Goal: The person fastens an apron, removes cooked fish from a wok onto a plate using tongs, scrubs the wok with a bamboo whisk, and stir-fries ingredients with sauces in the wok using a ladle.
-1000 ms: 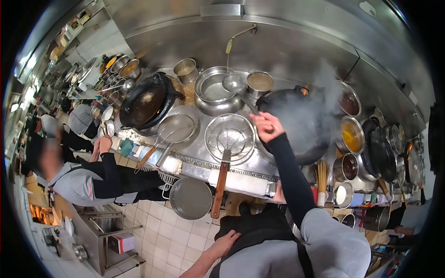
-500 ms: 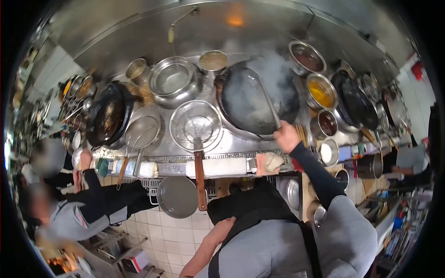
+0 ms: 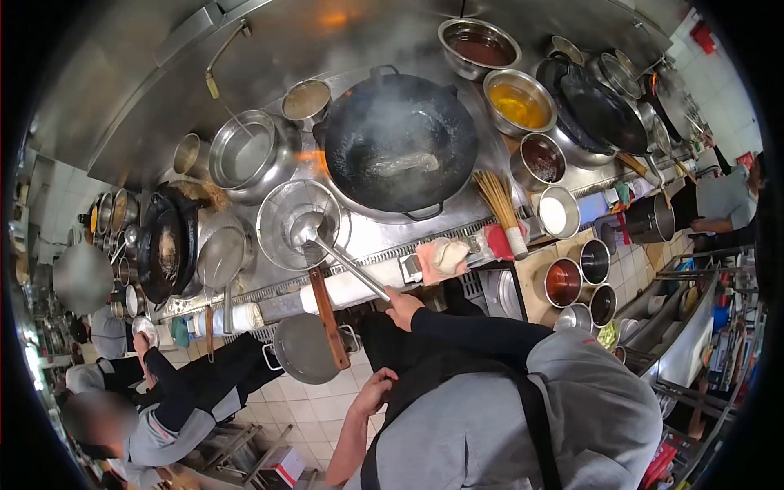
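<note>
1. Nearest, the person's left hand (image 3: 376,392) is beside the black cloth apron (image 3: 425,376), its fingers released and loosely curled.
2. At 1 o'clock from it, the right hand (image 3: 403,310) has its fingers wrapped round the handle end of a long-handled silver metal ladle (image 3: 341,258). The ladle's bowl is out at 10 o'clock from those fingers.
3. At 8 o'clock from the right hand is a round grey two-handled pan (image 3: 304,349); a brown wooden handle (image 3: 328,318) passes over it.
4. That handle belongs to the round wire-mesh strainer (image 3: 278,219) on the silver metal worktop (image 3: 380,235). The ladle's bowl overlaps the strainer; I cannot tell whether they touch.
5. At 1 o'clock, on the worktop's front edge, lies a pink and cream cloth (image 3: 445,257), with a pale bamboo-strip brush (image 3: 500,208) beyond it.
6. At 12 o'clock sits a large black metal wok (image 3: 445,122), steaming, with the strainer just beside it.
7. Farther off are a wide-rimmed steel pot (image 3: 286,153) at 10 to 11 o'clock and a steel bowl of yellow liquid (image 3: 508,124) at 1 o'clock.
</note>
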Motion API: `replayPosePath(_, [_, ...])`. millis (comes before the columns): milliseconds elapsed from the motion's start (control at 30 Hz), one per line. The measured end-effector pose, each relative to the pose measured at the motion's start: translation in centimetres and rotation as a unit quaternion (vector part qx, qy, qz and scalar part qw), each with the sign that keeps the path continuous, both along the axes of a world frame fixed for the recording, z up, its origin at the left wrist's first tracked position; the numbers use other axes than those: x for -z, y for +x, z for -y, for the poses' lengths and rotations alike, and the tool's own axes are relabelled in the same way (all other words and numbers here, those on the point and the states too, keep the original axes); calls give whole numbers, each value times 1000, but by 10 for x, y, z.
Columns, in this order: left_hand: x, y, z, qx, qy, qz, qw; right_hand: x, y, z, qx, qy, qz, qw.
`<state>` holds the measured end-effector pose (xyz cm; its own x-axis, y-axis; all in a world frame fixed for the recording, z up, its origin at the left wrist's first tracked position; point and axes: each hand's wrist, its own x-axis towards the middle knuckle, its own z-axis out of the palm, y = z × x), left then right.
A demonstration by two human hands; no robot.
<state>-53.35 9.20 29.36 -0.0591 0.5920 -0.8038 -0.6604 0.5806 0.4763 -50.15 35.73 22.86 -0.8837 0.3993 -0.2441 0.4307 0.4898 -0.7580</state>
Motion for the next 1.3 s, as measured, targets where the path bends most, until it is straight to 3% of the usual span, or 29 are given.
replayPosePath(100, [-10,1,-6,34,-12,3,999,-42,1,-28,-45,-85,105,990])
replayPosePath(167, [-19,9,-20,30,-20,-24,999,-27,1,-29,-58,-99,72,991])
replayPosePath(233, [-18,22,-32,86,38,-212,973,-3,-2,-27,-83,-97,23,992])
replayPosePath(267, [-22,25,-43,121,70,-294,945,25,-3,-24,-93,-106,-29,990])
replayPosePath(300, [-26,25,-56,157,101,-374,908,14,-5,-30,-115,-142,3,983])
replayPosePath(333, [-32,20,-73,280,150,-608,727,-10,-9,-46,-134,-178,35,974])
replayPosePath(367, [-68,17,-111,278,79,-587,756,-24,-8,-52,-151,-216,68,962])
replayPosePath(400, [-107,16,-157,275,6,-562,780,9,-6,-45,-131,-141,12,981])
replayPosePath(433, [-117,12,-193,144,42,-533,832,-1,-9,-49,-83,-102,80,988])
replayPosePath(500, [-133,5,-251,4,108,-676,729,24,-8,-69,-67,-215,-107,968])
replayPosePath(533, [-133,0,-268,-79,109,-704,697,-33,4,-85,-37,-191,-64,979])
replayPosePath(567, [-135,-1,-283,-222,107,-636,732,-98,15,-102,-8,-169,-20,985])
replayPosePath(633, [-125,-15,-285,-291,67,-686,663,-74,41,-119,19,-241,-126,962])
replayPosePath(667, [-111,-22,-275,-265,38,-686,677,-70,59,-136,30,-260,-181,948])
replayPosePath(700, [-90,-23,-278,-152,-10,-687,710,-70,79,-155,41,-278,-234,931])
replayPosePath(767, [-52,-30,-292,76,-106,-656,744,-158,123,-215,62,-300,-63,950])
replayPosePath(833, [-33,-11,-341,231,-82,-663,707,-141,153,-238,106,-137,-96,980])
replayPosePath(900, [20,-11,-369,361,-18,-687,630,-133,174,-252,150,-175,-144,962])
replayPosePath(1000, [10,-5,-398,495,-33,-644,582,-136,198,-263,196,-127,-170,957])
replayPosePath(1033, [20,-5,-401,493,-26,-644,584,-137,208,-263,201,-96,-165,961])
replayPosePath(1100, [46,-12,-395,494,-16,-643,585,-134,226,-249,244,-155,-119,950])
replayPosePath(1133, [29,-16,-390,455,-2,-639,620,-133,234,-240,263,-179,-104,942])
replayPosePath(1200, [4,-24,-369,262,29,-504,822,-153,242,-213,316,-285,-82,901])
replayPosePath(1233, [0,-26,-358,157,45,-416,895,-153,245,-202,334,-316,-79,885])
replayPosePath(1267, [24,-24,-344,-50,73,-215,973,-150,246,-192,339,-323,-85,880])
replayPosePath(1300, [62,-36,-331,-160,128,-58,977,-148,248,-181,346,-328,-90,874])
